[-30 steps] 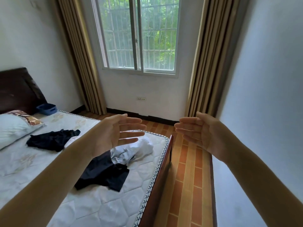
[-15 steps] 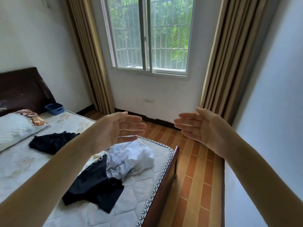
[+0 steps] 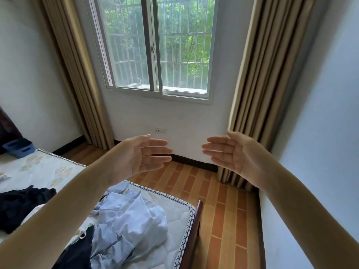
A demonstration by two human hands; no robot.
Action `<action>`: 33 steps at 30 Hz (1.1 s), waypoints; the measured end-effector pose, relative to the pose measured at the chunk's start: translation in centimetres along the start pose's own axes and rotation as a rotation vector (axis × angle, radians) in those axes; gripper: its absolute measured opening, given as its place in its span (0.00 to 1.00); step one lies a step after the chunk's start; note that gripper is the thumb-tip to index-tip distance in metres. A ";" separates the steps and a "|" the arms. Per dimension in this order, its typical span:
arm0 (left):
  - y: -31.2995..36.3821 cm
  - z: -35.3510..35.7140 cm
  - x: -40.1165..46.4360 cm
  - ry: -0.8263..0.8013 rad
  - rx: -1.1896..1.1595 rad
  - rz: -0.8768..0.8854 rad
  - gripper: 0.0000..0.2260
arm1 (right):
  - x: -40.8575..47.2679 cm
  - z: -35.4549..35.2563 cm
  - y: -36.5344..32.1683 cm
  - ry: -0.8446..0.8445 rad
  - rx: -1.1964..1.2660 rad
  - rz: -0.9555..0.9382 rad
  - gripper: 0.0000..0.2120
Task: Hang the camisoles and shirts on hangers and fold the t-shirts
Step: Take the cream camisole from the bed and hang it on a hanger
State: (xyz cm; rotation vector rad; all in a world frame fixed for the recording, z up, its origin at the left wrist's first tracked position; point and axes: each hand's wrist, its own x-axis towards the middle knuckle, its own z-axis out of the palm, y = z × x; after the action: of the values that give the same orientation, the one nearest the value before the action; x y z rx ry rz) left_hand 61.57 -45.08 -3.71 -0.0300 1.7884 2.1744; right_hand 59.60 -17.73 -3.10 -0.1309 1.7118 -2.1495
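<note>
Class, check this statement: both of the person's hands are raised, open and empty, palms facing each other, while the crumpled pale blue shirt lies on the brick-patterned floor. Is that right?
Not quite. The head view shows the left hand and right hand raised, open and empty, palms facing each other, but the crumpled pale blue shirt lies on the mattress, not on the brick-patterned floor.

The left forearm (image 3: 64,208) hides part of the pale shirt (image 3: 128,220) and the dark garment (image 3: 77,253). The bed (image 3: 174,208) and blue basket (image 3: 17,148) are cut off at the frame's edges.
</note>
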 end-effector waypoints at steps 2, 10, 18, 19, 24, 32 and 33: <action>0.8 -0.2 2.4 -0.017 -0.002 -0.005 0.20 | 2.0 -0.8 -0.5 0.020 -0.003 0.012 0.21; 2.0 -2.3 10.6 0.006 0.004 -0.003 0.20 | 10.1 -3.6 -1.4 0.043 0.006 0.041 0.22; 2.7 -2.5 20.2 0.055 -0.028 -0.015 0.20 | 19.5 -9.1 -4.2 -0.027 -0.012 0.029 0.24; 3.0 -2.2 21.8 0.061 -0.021 -0.007 0.20 | 20.8 -10.2 -4.9 -0.032 -0.015 0.024 0.24; 5.5 0.8 31.0 0.078 0.024 0.010 0.20 | 27.1 -16.7 -9.0 -0.035 -0.010 -0.001 0.24; 7.3 4.9 43.9 0.072 0.033 0.007 0.20 | 36.3 -27.0 -13.1 0.009 -0.031 0.025 0.24; 7.3 5.1 45.1 0.072 0.028 -0.002 0.20 | 37.1 -27.9 -13.3 0.010 -0.026 0.030 0.24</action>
State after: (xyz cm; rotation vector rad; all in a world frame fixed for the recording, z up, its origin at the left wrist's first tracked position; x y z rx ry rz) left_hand 17.94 -30.86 -5.57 -0.1050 1.8568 2.1726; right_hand 13.60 -2.87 -3.53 -0.1008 1.7371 -2.1098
